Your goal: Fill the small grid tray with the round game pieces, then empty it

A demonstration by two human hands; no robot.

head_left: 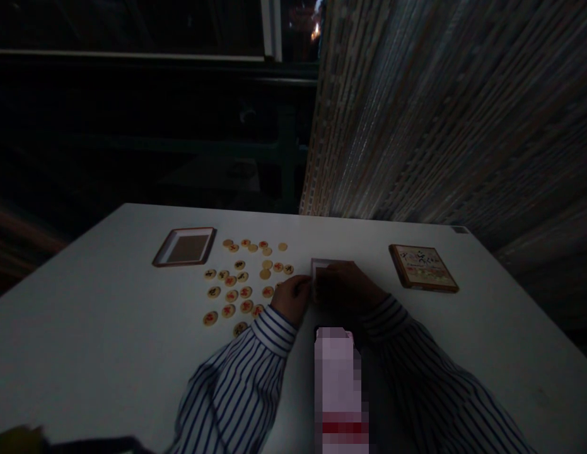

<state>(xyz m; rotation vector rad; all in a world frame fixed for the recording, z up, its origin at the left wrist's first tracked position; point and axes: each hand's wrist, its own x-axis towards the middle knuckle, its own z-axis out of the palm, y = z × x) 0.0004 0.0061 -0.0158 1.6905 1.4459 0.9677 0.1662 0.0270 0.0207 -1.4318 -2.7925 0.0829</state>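
Observation:
A small open box (320, 261) with pale walls lies in the middle of the white table (146, 353). My left hand (292, 299) has its fingers closed at the box's near left edge. My right hand (348, 287) reaches over the box from the right and covers most of it; its fingers are lost in dark shadow. Just left of my left hand, many round Chinese chess pieces (231, 295) lie scattered, some with red characters, some with black, and some blank side up. My left hand and sleeve hide a few of them.
An open tray (189, 248) with a dark rim sits at the back left. Over on the right lies a flat case (424, 267) with characters on its top. A mostly blurred-out object (340, 378) is between my forearms. A string curtain (392, 126) hangs behind the table. The room is dim.

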